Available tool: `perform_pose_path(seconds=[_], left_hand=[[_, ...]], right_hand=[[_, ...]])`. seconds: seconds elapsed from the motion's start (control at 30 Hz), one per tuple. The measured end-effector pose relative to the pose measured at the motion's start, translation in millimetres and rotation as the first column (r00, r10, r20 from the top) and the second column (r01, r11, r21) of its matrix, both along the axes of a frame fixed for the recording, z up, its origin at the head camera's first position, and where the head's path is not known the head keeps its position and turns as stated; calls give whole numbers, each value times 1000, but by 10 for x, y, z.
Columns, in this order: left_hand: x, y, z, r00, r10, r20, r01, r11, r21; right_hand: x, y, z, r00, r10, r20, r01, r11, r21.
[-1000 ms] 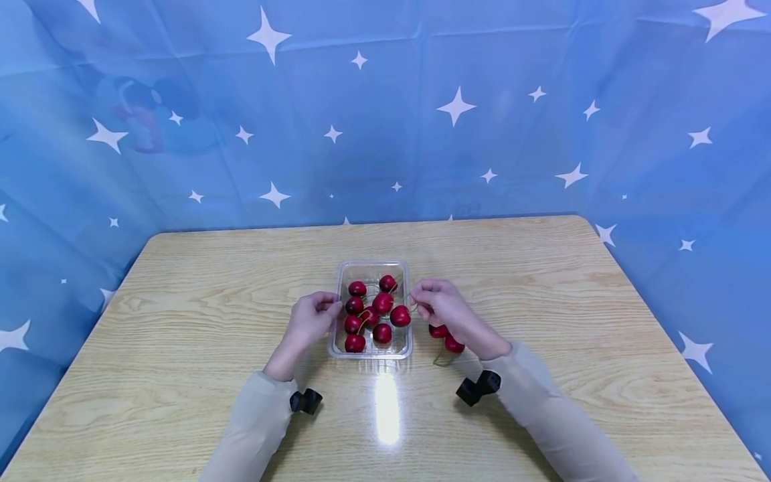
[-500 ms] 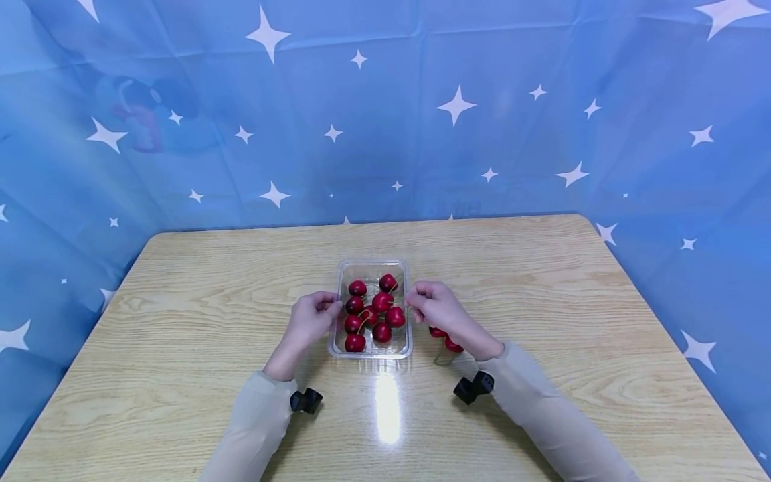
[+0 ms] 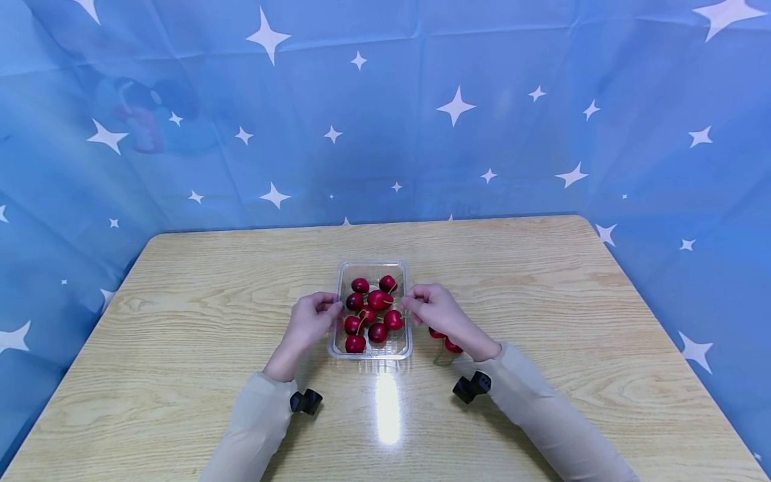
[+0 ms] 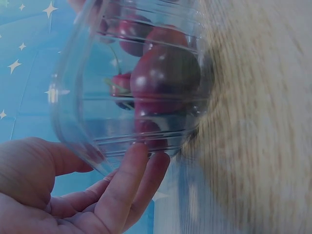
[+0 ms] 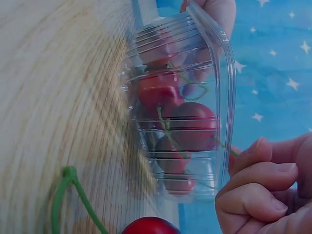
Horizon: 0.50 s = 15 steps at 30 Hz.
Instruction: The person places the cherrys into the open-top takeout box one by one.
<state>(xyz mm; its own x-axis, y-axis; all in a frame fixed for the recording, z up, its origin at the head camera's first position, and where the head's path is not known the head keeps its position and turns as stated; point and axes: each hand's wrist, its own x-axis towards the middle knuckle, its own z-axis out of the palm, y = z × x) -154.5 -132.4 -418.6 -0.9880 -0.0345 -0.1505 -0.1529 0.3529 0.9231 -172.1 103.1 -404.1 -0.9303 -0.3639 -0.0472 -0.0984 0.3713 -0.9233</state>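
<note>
A clear plastic tray with several red cherries stands mid-table. My left hand grips its left rim; in the left wrist view the left hand's fingers lie against the tray wall. My right hand hovers at the right rim, fingers curled, pinching the thin stem of a cherry that lies inside the tray. The right wrist view shows the right hand beside the tray, with that cherry behind the wall.
Two loose cherries with green stems lie on the wooden table right of the tray, partly under my right hand. Black wrist cameras sit on both sleeves. Blue star-printed cloth surrounds the table.
My right hand has moved slightly left, over the tray's right rim, and the cherry on its stem went with it, deeper into the tray. The left hand has stayed put.
</note>
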Motion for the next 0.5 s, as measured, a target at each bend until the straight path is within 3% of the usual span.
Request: perform_pose_path(seconds=[0.5], left_hand=[[3, -1, 4, 1000, -6, -16, 6, 1000, -6]], right_hand=[[-23, 75, -8, 997, -62, 47, 62, 998, -2]])
